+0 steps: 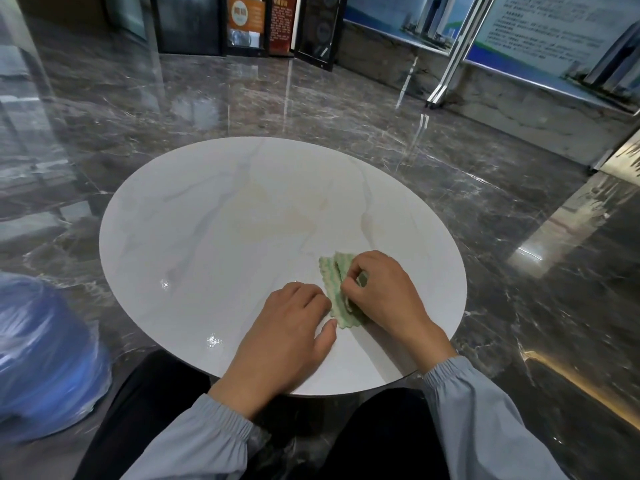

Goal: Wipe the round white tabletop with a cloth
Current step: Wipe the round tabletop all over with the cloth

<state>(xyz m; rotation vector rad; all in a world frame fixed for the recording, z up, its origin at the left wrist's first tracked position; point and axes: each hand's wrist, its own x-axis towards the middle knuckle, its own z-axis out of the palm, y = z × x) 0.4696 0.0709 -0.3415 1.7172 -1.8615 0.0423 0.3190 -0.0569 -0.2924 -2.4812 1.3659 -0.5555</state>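
The round white marble-look counter fills my view. At its five o'clock my left hand lies palm-down, likely steadying; its grip I cannot tell. My right hand's grip pinches the small green wavy-edged cloth there, probably gathering it for wiping.

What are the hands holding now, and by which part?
The right hand pinches the green cloth at its right side, on the tabletop. The left hand seems only to touch the cloth's left edge with its fingertips.
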